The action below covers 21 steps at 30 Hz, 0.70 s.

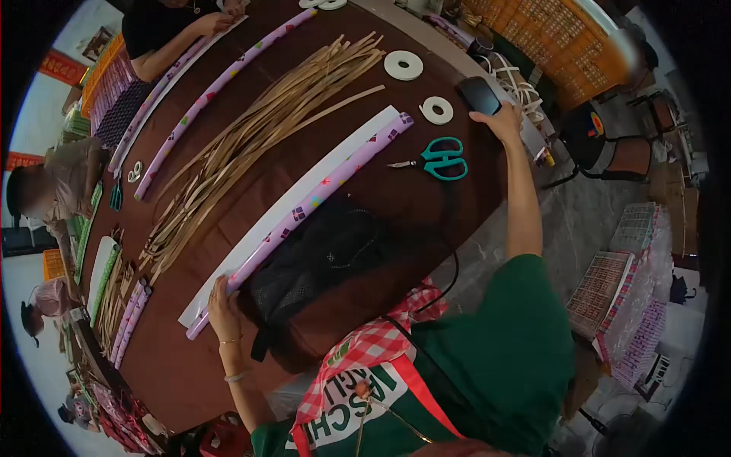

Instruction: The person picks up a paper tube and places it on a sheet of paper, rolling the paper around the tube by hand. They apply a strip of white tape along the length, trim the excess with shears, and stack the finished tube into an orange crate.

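Observation:
My left hand (221,311) is closed on the near left end of a purple patterned paper roll (320,194), which lies slantwise on the brown-covered table, a plain white strip showing along its far edge. My right hand (502,124) is at the far right, thumb and fingers closed about the lower end of a dark smartphone (480,96). Between my hands lie scissors with teal handles (444,159), blades apart and pointing left. Two white tape rolls (436,110) (403,65) rest beyond them.
Long brown strips (263,126) lie in a loose bundle beyond the roll. Another purple roll (221,91) is farther off. A black mesh bag (320,259) sits near me. Several co-workers are along the left and far sides; a chair (620,148) stands right.

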Each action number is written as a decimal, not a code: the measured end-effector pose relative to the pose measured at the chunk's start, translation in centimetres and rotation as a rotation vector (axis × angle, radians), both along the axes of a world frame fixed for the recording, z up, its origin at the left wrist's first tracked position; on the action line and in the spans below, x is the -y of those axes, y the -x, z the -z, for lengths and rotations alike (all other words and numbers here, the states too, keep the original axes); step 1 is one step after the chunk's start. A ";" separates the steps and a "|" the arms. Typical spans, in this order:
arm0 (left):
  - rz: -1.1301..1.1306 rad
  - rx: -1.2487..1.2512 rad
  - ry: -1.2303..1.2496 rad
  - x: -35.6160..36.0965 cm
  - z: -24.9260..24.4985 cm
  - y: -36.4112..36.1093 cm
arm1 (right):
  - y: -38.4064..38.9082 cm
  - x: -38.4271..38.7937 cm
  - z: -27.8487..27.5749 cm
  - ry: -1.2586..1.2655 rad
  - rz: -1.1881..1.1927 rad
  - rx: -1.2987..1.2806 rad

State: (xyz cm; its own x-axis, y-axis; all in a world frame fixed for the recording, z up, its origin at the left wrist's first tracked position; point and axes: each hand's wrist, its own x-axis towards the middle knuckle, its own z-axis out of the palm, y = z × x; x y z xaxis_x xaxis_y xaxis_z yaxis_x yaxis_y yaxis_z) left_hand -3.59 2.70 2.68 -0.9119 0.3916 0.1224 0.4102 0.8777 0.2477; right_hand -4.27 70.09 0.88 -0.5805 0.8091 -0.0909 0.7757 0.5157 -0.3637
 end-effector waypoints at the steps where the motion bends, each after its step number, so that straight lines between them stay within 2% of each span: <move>1: 0.012 -0.016 -0.014 0.1 0.2 0.1 | -0.1 0.2 -0.5 0.027 -0.013 0.021; 3: 0.035 -0.040 -0.026 0.4 0.2 0.2 | -0.7 0.9 0.0 -0.026 -0.037 -0.006; 5: -0.015 0.014 -0.006 0.4 0.3 0.2 | -1.6 2.5 0.1 -0.207 -0.080 -0.069; 7: 0.004 -0.005 -0.020 0.7 0.5 0.3 | -3.1 5.1 0.1 -0.327 -0.244 -0.433; 8: 0.019 -0.017 -0.030 0.7 0.6 0.3 | -4.1 6.8 -0.4 -0.294 -0.368 -0.510; 10: 0.000 -0.008 -0.027 0.4 0.4 0.0 | -5.6 10.0 -1.3 0.001 -0.687 -0.458; 11: -0.018 -0.001 -0.023 0.2 0.3 0.2 | -5.8 11.8 -1.8 -0.017 -0.787 -0.408; 14: 0.045 -0.051 -0.019 0.6 0.7 0.4 | -6.2 14.6 -0.6 -0.063 -0.834 -0.384; 17: 0.022 -0.054 -0.036 0.0 0.3 0.1 | -6.4 14.9 -1.3 0.000 -0.799 -0.308; 21: 0.035 -0.069 -0.034 0.2 0.8 0.2 | -7.6 13.7 -1.6 -0.082 -0.797 -0.294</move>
